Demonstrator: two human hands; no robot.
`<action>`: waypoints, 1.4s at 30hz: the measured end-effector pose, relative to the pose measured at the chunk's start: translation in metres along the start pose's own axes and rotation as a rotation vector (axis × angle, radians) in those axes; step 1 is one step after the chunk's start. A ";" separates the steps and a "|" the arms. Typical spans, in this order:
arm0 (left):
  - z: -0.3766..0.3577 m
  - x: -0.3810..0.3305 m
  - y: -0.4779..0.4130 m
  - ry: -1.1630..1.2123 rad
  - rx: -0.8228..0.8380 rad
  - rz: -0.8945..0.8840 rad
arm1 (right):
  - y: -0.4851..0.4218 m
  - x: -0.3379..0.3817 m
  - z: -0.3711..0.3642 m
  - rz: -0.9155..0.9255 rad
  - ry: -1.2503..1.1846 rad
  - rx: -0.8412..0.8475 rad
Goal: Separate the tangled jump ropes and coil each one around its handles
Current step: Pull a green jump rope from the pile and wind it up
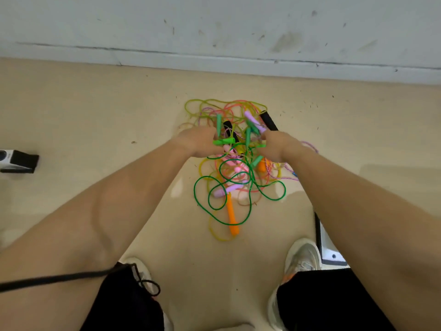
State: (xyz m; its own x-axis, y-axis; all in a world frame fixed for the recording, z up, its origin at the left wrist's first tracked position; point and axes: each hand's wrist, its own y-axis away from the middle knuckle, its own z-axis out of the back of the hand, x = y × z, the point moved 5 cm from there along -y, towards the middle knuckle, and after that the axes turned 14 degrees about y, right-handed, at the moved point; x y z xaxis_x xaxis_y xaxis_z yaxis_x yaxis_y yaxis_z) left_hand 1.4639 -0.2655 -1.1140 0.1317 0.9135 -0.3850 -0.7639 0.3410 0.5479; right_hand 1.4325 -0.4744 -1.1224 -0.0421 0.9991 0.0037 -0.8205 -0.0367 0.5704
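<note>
A tangle of several jump ropes (235, 163) lies on the beige floor in front of me. Its green cord (238, 187) loops widely at the near side, over an orange handle (232, 217) and a lilac handle (225, 190). Black handles (269, 120) and another lilac handle (251, 119) lie at the far side. My left hand (198, 142) grips a bright green handle (223, 141) at the pile's left. My right hand (276, 145) is curled over the pile's right side and holds green rope there; its fingers are hidden.
A white wall and skirting (214, 56) run across the far side. A black and white object (16, 161) sits on the floor at the left. A white panel with a dark edge (325, 244) lies by my right shoe (301, 256).
</note>
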 end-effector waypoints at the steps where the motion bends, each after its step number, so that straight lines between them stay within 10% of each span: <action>1: -0.008 0.001 0.003 -0.008 0.012 0.000 | 0.004 -0.003 -0.011 -0.010 -0.014 0.015; 15: -0.107 0.017 0.009 0.169 0.067 0.052 | 0.000 -0.011 -0.127 -0.085 -0.229 0.099; 32: -0.136 0.018 -0.085 0.647 -0.068 0.019 | -0.090 -0.018 -0.158 -0.548 -1.190 -0.027; 36: -0.112 -0.001 -0.074 0.888 -0.137 0.057 | -0.042 0.005 -0.132 -0.391 -1.454 -0.049; 42: -0.053 -0.043 -0.023 1.090 -0.069 0.060 | 0.022 0.057 -0.060 0.080 -1.160 -0.071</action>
State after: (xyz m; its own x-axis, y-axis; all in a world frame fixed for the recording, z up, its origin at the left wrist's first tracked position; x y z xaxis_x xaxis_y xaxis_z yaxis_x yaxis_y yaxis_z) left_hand 1.4424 -0.3244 -1.1495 -0.5111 0.2292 -0.8284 -0.7886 0.2582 0.5580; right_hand 1.3774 -0.4196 -1.1590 0.4215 0.4121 0.8078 -0.8708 -0.0645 0.4874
